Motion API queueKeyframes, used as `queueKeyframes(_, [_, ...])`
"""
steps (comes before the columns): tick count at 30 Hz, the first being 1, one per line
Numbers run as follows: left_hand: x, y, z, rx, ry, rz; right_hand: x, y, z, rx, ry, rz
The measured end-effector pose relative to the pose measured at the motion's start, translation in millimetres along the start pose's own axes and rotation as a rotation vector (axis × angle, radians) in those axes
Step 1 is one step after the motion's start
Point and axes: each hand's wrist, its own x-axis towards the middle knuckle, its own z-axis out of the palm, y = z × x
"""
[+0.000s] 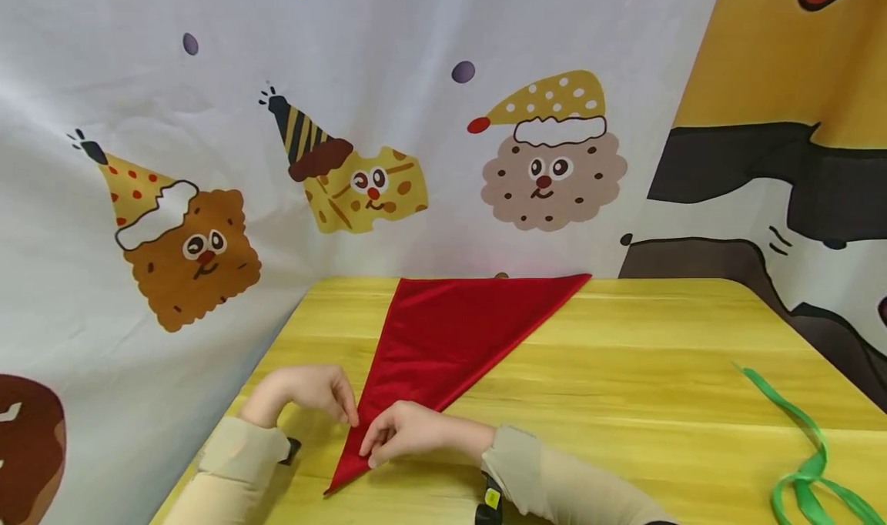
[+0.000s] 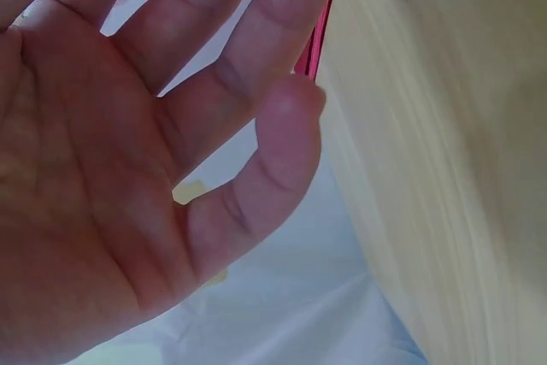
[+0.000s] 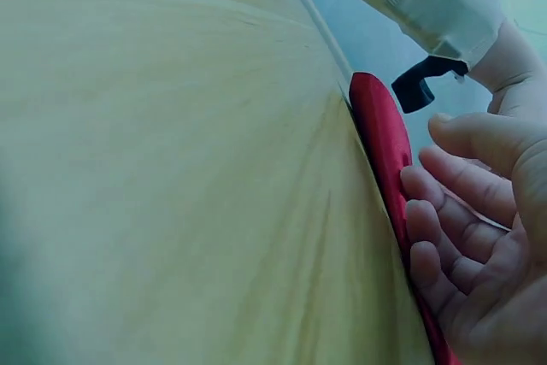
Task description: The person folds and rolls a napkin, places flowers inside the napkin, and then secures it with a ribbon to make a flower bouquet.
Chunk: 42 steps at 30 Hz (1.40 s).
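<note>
Two beige sleeves (image 1: 229, 459) reach over the near side of a wood-grain table (image 1: 658, 356), where you, the operator, work above the narrow near corner of a red cloth (image 1: 450, 332). Your right hand (image 1: 409, 435) rests its loosely bent fingertips on the fabric, thumb held apart, pinching nothing; off to its right, a green ribbon (image 1: 805, 475) curls on the wood, tied to nothing and well away from your fingers. Your left hand (image 1: 320, 392), just beyond, spreads relaxed fingers at the cloth's left edge, though whether they touch it you cannot tell from here. The cloth lies as a long triangle reaching to the table's far edge. Its spreading looks nearly done: the sides run straight and only faint creases show, leaving, it seems, the near corner to settle. Behind, a white backdrop (image 1: 430, 17) carries cartoon snacks in party hats.
</note>
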Motion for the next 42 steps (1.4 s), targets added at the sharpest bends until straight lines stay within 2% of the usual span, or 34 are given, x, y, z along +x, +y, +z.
queueKeyframes(4, [3.9, 0.5, 0.7, -0.006, -0.024, -0.003, -0.9, 0, 5, -0.048, 0.030, 0.031])
queueKeyframes(7, [6.9, 3.3, 0.9, 0.029, -0.022, -0.042, -3.3, -2, 9, -0.105, 0.065, 0.035])
queueKeyframes(11, [10.7, 6.4, 1.5, 0.088, -0.010, -0.117, -5.3, -5, 13, -0.205, 0.090, 0.021])
queueKeyframes(19, [16.9, 4.8, 7.0, 0.117, 0.001, -0.174, -5.4, -4, 20, -0.425, 0.105, -0.039])
queueKeyframes(24, [22.7, 5.6, 9.5, 0.104, -0.016, -0.207, -7.4, -4, 21, -0.453, 0.112, -0.055])
queueKeyframes(32, [28.5, 8.5, 7.5, 0.128, -0.007, -0.214, -9.2, -4, 17, -0.507, 0.129, -0.069])
queueKeyframes(42, [25.0, -1.9, 9.0, 0.088, 0.012, -0.168, -3.1, -2, 21, -0.590, 0.126, -0.087])
